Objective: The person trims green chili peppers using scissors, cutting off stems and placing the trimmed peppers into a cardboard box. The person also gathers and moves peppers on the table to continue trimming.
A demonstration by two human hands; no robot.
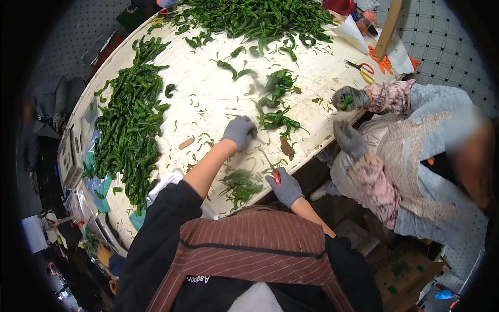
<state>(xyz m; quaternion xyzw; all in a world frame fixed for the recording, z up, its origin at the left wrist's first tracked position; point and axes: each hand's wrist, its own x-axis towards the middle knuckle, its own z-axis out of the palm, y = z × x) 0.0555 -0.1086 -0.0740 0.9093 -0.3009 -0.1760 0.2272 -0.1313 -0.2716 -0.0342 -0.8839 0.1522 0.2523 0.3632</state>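
My left hand (238, 133), in a grey glove, is over the middle of the white tabletop (202, 105). Its fingers are blurred, so what they hold, if anything, cannot be made out. Near the table edge, my gloved right hand (287, 189) grips red-handled scissors (276, 176), blades pointing away from me. Between my forearms lies a small heap of green peppers (241, 187), partly blurred. Another loose cluster of green peppers (277, 85) lies beyond my hands, and cut stem bits are scattered around.
Long pepper pile (128, 117) at left; larger pile (257, 15) at the far side. At right, a co-worker's gloved hand (351, 98) holds green peppers, near other scissors (362, 70) and orange gloves (381, 61). An adhesive bandage (186, 143) lies left of my hand.
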